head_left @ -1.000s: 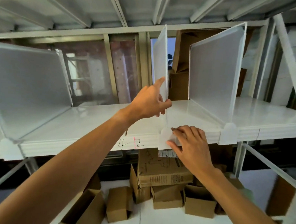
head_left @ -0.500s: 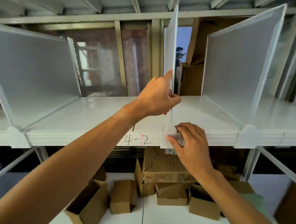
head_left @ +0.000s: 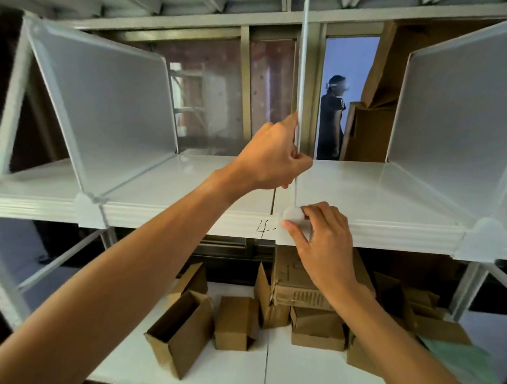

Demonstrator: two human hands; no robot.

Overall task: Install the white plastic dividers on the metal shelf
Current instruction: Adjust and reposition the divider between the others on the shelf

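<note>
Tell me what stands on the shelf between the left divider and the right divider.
Head view: one middle divider, seen edge-on, gripped by the left hand; the right hand pinches its front clip.

Premises: a stockroom or warehouse storage area. Evidence: white metal shelf (head_left: 187,185) racking with braced uprights, and another tier close overhead; a handwritten location mark (head_left: 263,226) on the near shelf edge; white plastic dividers (head_left: 112,94) splitting the shelf into bays; open cardboard boxes (head_left: 184,333) scattered on the lower tier; large flattened cartons (head_left: 380,81) stacked far right; a person (head_left: 331,119) standing beyond the racking.
</note>
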